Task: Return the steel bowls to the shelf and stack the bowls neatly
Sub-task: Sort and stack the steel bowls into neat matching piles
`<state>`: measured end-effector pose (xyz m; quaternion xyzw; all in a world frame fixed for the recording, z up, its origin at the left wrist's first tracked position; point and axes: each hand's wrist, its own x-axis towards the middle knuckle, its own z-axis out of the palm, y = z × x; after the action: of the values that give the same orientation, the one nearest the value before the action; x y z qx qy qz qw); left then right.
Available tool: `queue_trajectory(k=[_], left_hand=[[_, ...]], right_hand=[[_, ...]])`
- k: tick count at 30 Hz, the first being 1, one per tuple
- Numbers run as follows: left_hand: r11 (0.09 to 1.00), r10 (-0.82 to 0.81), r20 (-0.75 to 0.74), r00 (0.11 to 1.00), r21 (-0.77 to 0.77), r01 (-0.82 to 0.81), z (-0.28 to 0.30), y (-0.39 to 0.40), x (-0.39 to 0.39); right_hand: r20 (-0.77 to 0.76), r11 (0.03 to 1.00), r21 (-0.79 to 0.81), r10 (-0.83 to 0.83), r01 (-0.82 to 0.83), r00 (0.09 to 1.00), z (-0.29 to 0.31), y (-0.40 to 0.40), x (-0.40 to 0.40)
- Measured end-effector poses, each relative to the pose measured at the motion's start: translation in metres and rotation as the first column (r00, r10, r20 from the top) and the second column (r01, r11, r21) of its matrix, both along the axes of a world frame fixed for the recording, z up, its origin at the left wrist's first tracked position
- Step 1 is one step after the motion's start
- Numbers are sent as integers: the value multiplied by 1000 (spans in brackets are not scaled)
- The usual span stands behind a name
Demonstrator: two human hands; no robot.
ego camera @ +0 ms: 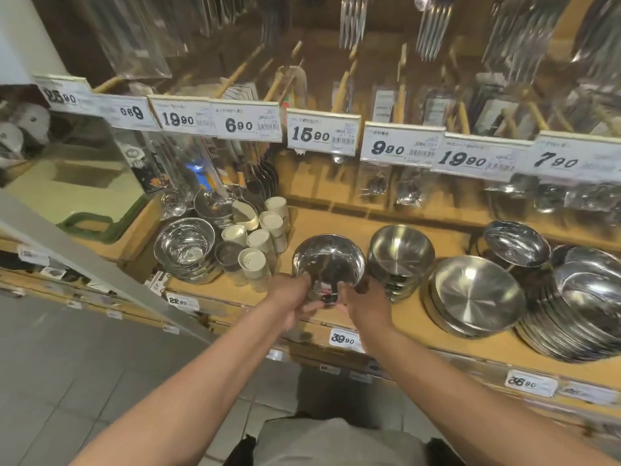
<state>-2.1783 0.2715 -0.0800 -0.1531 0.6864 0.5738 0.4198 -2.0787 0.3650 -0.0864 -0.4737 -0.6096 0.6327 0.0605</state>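
Both hands, left hand [295,299] and right hand [366,302], grip a shiny round steel bowl [328,260] at the wooden shelf's [416,326] front edge.

Warm, fairly dim indoor light falls from above. Glare streaks the steel bowls [400,252] beside the hands [331,299]. Hanging cutlery [433,25] far above them smears with motion blur, and wide-angle distortion bends the shelf [437,334] edges.
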Motion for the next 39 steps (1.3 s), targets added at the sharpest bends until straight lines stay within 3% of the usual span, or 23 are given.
queue_trajectory(k=[5, 14, 20, 25, 31, 39], left_hand=[[998, -61, -25, 998, -23, 60, -17, -5, -10], [987, -157, -182, 971, -55, 149, -20, -14, -35], [964, -249, -244, 937, -156, 215, -15, -18, -50], [948, -282, -307, 909, -232, 216, -24, -17, -50], [982, -181, -275, 944, -100, 159, -19, -12, -47], [972, -224, -331, 917, -151, 182, -5, 0, -41]], right_hand=[[42, 987, 144, -75, 68, 996, -9, -9, -8], [121, 970, 129, -221, 205, 968, -13, -33, -19], [191, 969, 199, -183, 145, 964, -12, -35, -26], [150, 950, 298, -140, 91, 979, -15, -34, -25], [73, 934, 348, -117, 85, 990, -19, -30, -29], [-28, 966, 248, -60, 65, 998, -12, -24, -25]])
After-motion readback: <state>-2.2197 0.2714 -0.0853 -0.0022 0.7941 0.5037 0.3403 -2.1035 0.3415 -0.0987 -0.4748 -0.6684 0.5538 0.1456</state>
